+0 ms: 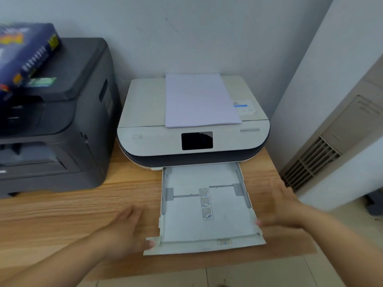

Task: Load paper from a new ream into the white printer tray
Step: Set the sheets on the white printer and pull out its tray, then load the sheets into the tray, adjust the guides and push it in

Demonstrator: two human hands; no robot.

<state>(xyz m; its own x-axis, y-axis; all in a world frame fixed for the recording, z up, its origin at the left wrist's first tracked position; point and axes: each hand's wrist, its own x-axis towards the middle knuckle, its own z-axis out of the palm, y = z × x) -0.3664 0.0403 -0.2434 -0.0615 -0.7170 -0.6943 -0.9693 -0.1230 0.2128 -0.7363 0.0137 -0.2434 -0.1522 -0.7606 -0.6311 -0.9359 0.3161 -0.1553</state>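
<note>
Hands, left and blurred right, seemingly open, flank the empty tray.

Two bare forearms (no sleeves, no jewellery).

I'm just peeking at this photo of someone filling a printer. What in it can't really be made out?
Head view only:
- Blue ream on the dark printer: cut off by the left edge, print blurred.
- Label on the white printer: too small to read.
- Pictograms in the pulled-out tray: too small.
- Left hand and right hand: motion-blurred, so touch with the tray is unclear.
- Paper stack: sheet count unknowable.
</note>
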